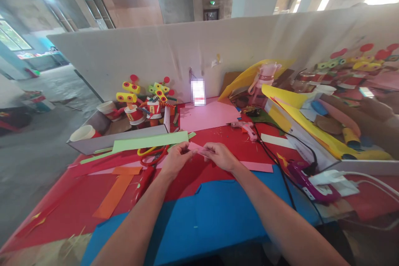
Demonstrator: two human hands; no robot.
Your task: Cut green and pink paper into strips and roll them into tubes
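A small pink paper strip (196, 147) is held between my two hands above the red part of the table. My left hand (178, 157) pinches its left end, and my right hand (220, 154) pinches the right end. Both hands have their fingers closed on the paper. Just left of my left hand lie a light green paper strip (149, 142) and red-handled scissors (151, 158), partly covered. Beyond my hands is a large pink paper sheet (207, 115). A pink glue gun (246, 126) rests to the right of that sheet.
A grey box (121, 139) at the left holds paper-cup figures (134, 112). Orange paper strips (114, 195) lie at the left front. A purple power strip (311, 183) with plugs and cables sits at the right, near a box with yellow paper (289, 120). A white partition (143, 54) stands behind.
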